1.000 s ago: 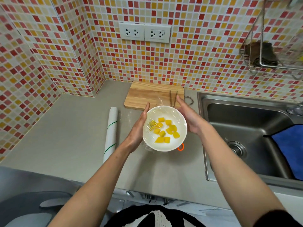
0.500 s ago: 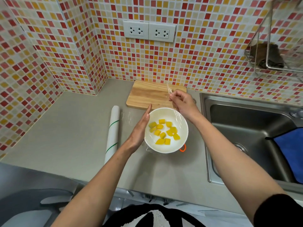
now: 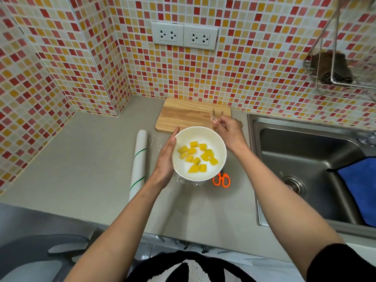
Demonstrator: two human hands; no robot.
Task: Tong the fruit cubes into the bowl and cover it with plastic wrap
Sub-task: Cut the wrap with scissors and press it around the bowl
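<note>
Your sink point(image 3: 305, 169) opens just right of your right forearm, and the grey counter point(image 3: 81, 169) spreads out under both arms. Beyond your fingertips lies the wooden cutting board point(image 3: 187, 115), with what look like the tongs point(image 3: 217, 113) resting on it just past your right knuckles. They seem parked out of the way, since the tonging looks finished. Left of your left wrist sits the roll of plastic wrap point(image 3: 139, 159), within easy reach. Between your hands sits the white bowl point(image 3: 184, 174) with the yellow fruit cubes point(image 3: 196, 156) heaped inside. That's the task's thing, right at the centre of the grip.

Your left hand point(image 3: 165, 159) lies flat against the bowl's left wall, fingers straight, steadying it so a pull can't drag it. Your right hand point(image 3: 228, 131) is curled at the far right rim, pinching a bit of clear film point(image 3: 214, 119), likely drawing the sheet taut over the top. More film bunches out from under the near rim, so the covering seems nearly done, edges yet to be tucked. Just below the bowl, near your right forearm, peek the orange scissors point(image 3: 222, 180).
</note>
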